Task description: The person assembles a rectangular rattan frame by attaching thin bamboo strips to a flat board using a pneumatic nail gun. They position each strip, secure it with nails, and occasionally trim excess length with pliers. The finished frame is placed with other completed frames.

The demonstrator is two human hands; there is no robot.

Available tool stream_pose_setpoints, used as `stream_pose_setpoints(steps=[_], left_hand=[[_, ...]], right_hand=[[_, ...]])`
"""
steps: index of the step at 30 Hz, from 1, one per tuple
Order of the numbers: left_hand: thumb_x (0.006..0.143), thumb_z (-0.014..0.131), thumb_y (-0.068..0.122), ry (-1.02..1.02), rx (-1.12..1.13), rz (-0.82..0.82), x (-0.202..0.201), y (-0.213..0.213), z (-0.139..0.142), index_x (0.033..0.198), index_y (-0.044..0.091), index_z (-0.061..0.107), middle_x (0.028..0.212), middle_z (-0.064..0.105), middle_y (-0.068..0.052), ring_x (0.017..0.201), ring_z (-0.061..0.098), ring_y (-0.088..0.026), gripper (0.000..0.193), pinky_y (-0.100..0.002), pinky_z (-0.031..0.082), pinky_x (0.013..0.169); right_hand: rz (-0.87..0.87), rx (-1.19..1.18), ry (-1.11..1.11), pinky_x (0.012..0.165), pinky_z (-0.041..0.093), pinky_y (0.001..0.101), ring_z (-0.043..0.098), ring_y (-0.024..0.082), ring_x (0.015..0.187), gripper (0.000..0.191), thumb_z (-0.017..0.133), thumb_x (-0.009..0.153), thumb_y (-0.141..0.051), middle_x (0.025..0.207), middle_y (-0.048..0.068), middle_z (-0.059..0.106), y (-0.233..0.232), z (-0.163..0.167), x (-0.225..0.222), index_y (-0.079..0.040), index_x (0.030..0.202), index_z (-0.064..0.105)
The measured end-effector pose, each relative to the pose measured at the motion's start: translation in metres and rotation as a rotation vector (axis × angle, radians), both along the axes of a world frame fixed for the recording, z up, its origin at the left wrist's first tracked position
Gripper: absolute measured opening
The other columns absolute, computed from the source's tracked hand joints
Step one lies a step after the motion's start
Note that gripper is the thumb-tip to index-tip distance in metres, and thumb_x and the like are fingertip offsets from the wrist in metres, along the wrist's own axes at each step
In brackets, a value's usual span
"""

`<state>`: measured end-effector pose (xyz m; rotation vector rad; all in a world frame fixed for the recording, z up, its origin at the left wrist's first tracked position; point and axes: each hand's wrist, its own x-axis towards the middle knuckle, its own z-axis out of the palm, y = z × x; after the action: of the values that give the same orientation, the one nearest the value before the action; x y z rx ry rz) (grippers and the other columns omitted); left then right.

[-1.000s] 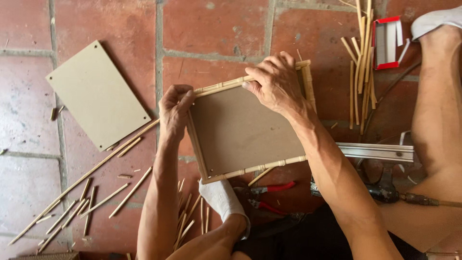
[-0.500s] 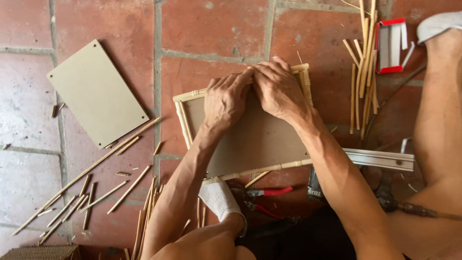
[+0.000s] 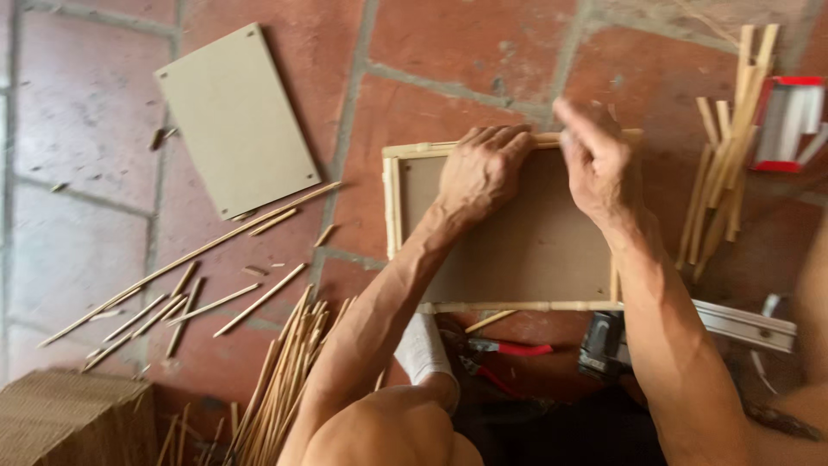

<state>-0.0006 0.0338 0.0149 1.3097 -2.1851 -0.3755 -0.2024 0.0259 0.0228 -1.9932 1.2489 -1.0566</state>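
On the red tile floor point(image 3: 483, 52), left hand point(image 3: 481, 173) presses flat, fingers spread, steadying the bamboo-edged rectangular brown board point(image 3: 535, 250); right hand point(image 3: 595, 160) pinches its top strip.

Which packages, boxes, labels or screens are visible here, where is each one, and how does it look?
Red and white box: top right on the tiled floor, beside the bundle of bamboo sticks; rectangular, red edges, whitish inside.
Cardboard box: bottom left corner, brown, corrugated, only partly in view.
No screens or signs show.
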Motion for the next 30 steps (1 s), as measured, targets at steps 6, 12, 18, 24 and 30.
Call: stream_pose_setpoints(steps=[6,12,18,24,30], left_hand=[[0.095,0.053,0.010,-0.072,0.036,-0.040,-0.005,0.006,0.010,0.110,0.006,0.058,0.114,0.067,-0.012,0.103,0.062,-0.029,0.016,-0.042,0.045,0.091],[0.094,0.054,0.014,-0.153,0.085,-0.053,-0.009,0.006,0.015,0.107,0.007,0.056,0.110,0.064,-0.011,0.103,0.059,-0.029,0.015,-0.042,0.044,0.091],[0.093,0.054,0.015,-0.073,-0.058,-0.072,-0.008,0.011,0.015,0.112,0.006,0.056,0.120,0.063,-0.012,0.106,0.058,-0.030,0.022,-0.042,0.043,0.093],[0.097,0.053,0.016,-0.020,-0.051,-0.086,-0.007,0.007,0.025,0.113,0.005,0.055,0.114,0.064,-0.014,0.108,0.060,-0.032,0.019,-0.042,0.044,0.098],[0.101,0.055,0.018,-0.041,-0.054,0.100,-0.009,0.004,0.013,0.116,0.007,0.058,0.101,0.066,-0.011,0.097,0.062,-0.030,0.019,-0.047,0.043,0.092]], right_hand=[[-0.140,-0.395,-0.695,0.042,0.037,0.0305,0.043,0.010,0.049,0.015,0.051,0.107,-0.014,0.082,0.006,0.063,-0.005,0.036,-0.011,-0.007,0.101,0.063],[-0.135,0.065,-0.800,0.046,0.028,0.0282,0.035,0.010,0.047,0.040,0.052,0.107,-0.014,0.056,0.002,0.040,0.036,0.004,0.045,-0.009,0.068,0.043],[-0.183,0.144,-0.543,0.053,0.037,0.0301,0.049,0.012,0.055,0.036,0.050,0.106,-0.015,0.063,0.001,0.050,0.050,0.004,0.034,-0.004,0.071,0.047],[-0.215,0.310,-0.764,0.053,0.032,0.0276,0.042,0.009,0.054,0.038,0.057,0.105,-0.021,0.062,-0.002,0.048,0.039,-0.027,0.028,-0.011,0.070,0.047],[0.183,0.043,-0.047,0.056,0.043,0.0369,0.052,0.018,0.067,0.032,0.072,0.096,-0.035,0.090,0.012,0.062,-0.039,-0.011,-0.020,-0.004,0.106,0.068]])
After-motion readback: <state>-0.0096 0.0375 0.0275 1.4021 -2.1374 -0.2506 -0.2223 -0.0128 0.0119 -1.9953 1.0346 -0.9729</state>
